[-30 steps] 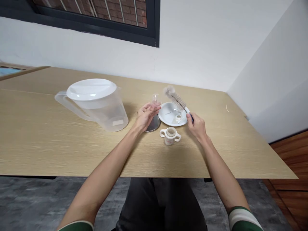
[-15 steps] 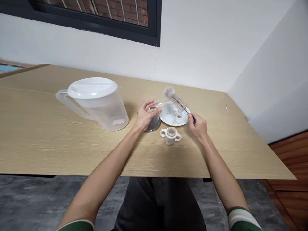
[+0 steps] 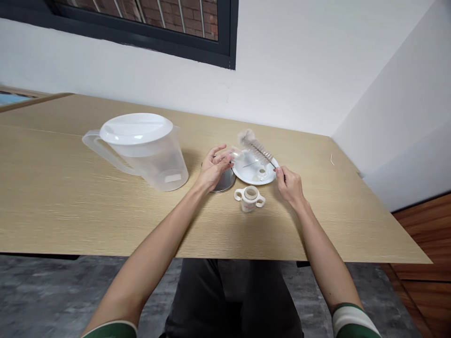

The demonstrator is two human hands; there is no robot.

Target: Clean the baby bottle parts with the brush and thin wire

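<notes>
My left hand [image 3: 214,170] holds a clear domed cap [image 3: 238,154] between thumb and fingers, tipped toward the right; its edges are blurred. A metal container [image 3: 224,182] stands under that hand, partly hidden by it. My right hand [image 3: 289,183] is closed round the handle of a bottle brush [image 3: 259,149], whose bristles point up and left above a white plate [image 3: 243,177]. On the plate lie a pale ring-shaped bottle part [image 3: 261,174] and a thin straight rod [image 3: 250,164]. In front of the plate stands a small two-handled baby bottle [image 3: 249,203], its mouth uncovered.
A large translucent pitcher [image 3: 155,164] with a white lid stands to the left on the wooden table [image 3: 88,211]. A small white strip [image 3: 332,159] lies far right. Behind the table rises a white wall [image 3: 282,70] with a dark-framed window [image 3: 225,51].
The clear cap in my left hand has tilted from upright over to the right. My right hand, still gripping the brush, has shifted slightly. The bottle and plate stay in place.
</notes>
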